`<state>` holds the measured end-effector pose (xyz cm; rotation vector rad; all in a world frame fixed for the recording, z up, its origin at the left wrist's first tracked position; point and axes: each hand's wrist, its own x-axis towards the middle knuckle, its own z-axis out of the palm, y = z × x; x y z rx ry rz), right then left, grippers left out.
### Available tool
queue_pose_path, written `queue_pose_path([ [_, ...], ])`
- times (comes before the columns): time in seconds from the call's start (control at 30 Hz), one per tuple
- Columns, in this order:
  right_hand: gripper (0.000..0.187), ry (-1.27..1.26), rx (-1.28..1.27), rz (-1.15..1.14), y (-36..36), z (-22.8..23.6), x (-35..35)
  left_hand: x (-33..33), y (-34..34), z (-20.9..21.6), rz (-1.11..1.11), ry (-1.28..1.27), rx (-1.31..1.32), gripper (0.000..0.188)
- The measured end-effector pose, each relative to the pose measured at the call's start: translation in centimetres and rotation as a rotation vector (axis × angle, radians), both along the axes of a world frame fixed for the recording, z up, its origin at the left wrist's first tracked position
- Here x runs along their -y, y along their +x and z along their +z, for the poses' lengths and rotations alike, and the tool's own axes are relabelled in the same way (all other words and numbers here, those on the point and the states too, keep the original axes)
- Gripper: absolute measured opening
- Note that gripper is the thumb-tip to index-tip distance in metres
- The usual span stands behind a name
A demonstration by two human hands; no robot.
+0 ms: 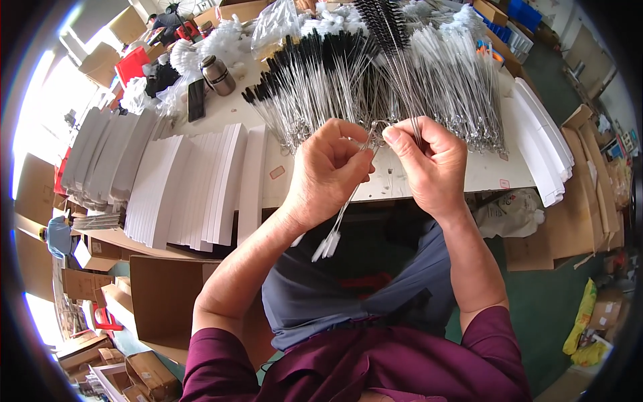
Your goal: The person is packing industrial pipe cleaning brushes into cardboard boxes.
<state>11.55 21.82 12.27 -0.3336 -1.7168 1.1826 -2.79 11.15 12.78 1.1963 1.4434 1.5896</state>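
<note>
Over the table's front edge, my left hand point(327, 173) is closed on several thin wire brushes with small white heads point(326, 246), which hang down toward my lap. My right hand point(434, 164) grips the wire handles of larger black-bristled brushes point(385, 27), their heads pointing up and away. The looped handle ends of both bunches come close together between my fingertips; whether they touch is hard to tell. Behind my hands lie a wide pile of thin black-headed wire brushes point(308, 74) and, to its right, a pile of white-headed ones point(455, 74).
Rows of long white folded cartons point(191, 191) stand on the left, with more white cartons point(539, 141) at the right edge. A steel flask point(218, 75) and a dark phone point(196, 100) sit at the back left. An open cardboard box point(167, 295) is below the table's left side.
</note>
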Motion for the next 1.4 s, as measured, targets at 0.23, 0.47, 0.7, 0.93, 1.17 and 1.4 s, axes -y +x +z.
queue_pose_path([
  [0.23,0.018,-0.011,0.014,0.002,0.2,-0.1,-0.1,0.0,0.4,-1.1,0.165,-0.013,-0.237,0.025],
  [0.47,0.018,-0.013,0.022,-0.005,0.2,-0.1,0.0,0.2,0.6,-1.9,0.267,0.163,-0.632,0.016],
  [0.7,0.018,0.017,0.043,-0.008,0.4,-0.7,-0.3,0.5,0.2,-1.7,0.293,0.344,-0.778,0.008],
  [0.93,0.017,0.073,0.097,-0.046,0.6,-0.5,-0.2,1.2,0.3,-1.2,0.200,0.133,-0.524,0.007],
  [1.17,0.015,0.119,0.093,0.000,0.7,-0.7,-0.3,1.5,-1.7,-1.7,-0.135,-0.013,0.078,0.018],
  [1.4,0.015,0.093,0.086,0.010,0.8,-0.5,-0.1,1.6,-2.2,-2.6,-0.449,-0.126,0.598,0.026],
])
